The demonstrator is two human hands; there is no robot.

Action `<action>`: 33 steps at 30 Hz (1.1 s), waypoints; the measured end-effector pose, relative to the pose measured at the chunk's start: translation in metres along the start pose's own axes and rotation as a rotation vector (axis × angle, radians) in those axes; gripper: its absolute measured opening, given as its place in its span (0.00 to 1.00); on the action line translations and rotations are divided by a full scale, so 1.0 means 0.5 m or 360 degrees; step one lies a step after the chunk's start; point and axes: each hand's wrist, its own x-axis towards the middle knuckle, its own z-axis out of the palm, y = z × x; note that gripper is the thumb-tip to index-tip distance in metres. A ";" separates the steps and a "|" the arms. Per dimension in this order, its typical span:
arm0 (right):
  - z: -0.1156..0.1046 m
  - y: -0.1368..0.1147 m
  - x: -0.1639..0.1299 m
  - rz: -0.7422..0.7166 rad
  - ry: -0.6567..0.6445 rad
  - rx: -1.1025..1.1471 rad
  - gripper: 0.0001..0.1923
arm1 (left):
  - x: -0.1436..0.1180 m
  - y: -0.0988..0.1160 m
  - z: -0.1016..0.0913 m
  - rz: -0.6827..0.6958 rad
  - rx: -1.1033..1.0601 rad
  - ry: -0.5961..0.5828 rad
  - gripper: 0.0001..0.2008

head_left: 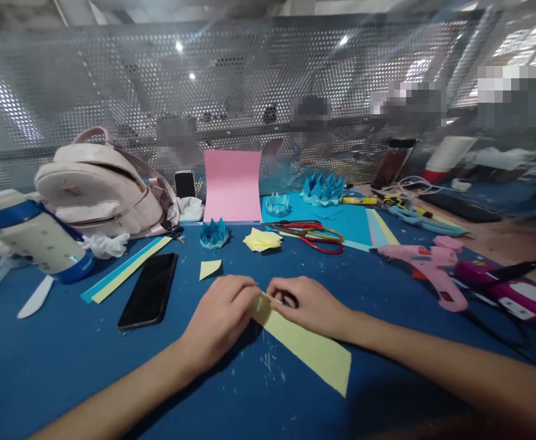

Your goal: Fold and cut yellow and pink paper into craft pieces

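A pale yellow paper strip (311,351) slants across the blue table toward me, its far end between my two hands. My left hand (224,311) is closed on that end, with the fingertips partly hidden. From the right, my right hand (307,302) pinches the same end between thumb and curled fingers. Just beyond my hands lie a small yellow paper square (210,269) and a folded yellow paper piece (263,240). A blue folded-paper ring with points (213,233) stands beside them.
Red-handled scissors (323,238) lie beyond my hands. A pink glue gun (433,263) and its cord are at right. To the left are a black phone (149,290), paper strips (128,269), a tumbler (47,238) and a backpack (100,189). A metal mesh screen (240,79) rises behind.
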 end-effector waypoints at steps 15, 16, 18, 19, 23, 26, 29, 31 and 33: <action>0.006 0.049 0.011 -0.0626 0.0169 -0.0318 0.08 | -0.044 0.027 0.023 0.0434 0.0568 -0.0087 0.18; 0.008 0.052 0.010 -0.0713 0.0208 -0.0355 0.08 | -0.045 0.025 0.025 0.0414 0.0576 -0.0065 0.18; 0.012 0.054 0.008 -0.0848 0.0271 -0.0473 0.11 | -0.047 0.021 0.029 0.0355 0.0597 -0.0033 0.18; 0.012 0.054 0.008 -0.0895 0.0278 -0.0541 0.13 | -0.047 0.019 0.031 0.0323 0.0610 -0.0015 0.18; 0.010 0.053 0.011 -0.1003 0.0179 -0.0671 0.13 | -0.047 0.013 0.036 0.0186 0.0651 0.0061 0.18; 0.005 0.056 0.016 -0.1102 0.0103 -0.0623 0.15 | -0.047 0.009 0.039 0.0157 0.0679 0.0080 0.18; 0.002 0.063 0.020 -0.1130 0.0034 -0.0584 0.16 | -0.048 0.008 0.040 0.0148 0.0680 0.0085 0.17; 0.002 0.068 0.021 -0.1136 -0.0004 -0.0569 0.16 | -0.049 0.007 0.039 0.0139 0.0666 0.0087 0.17; 0.003 0.073 0.022 -0.1147 0.0000 -0.0530 0.15 | -0.050 0.007 0.038 0.0140 0.0670 0.0095 0.17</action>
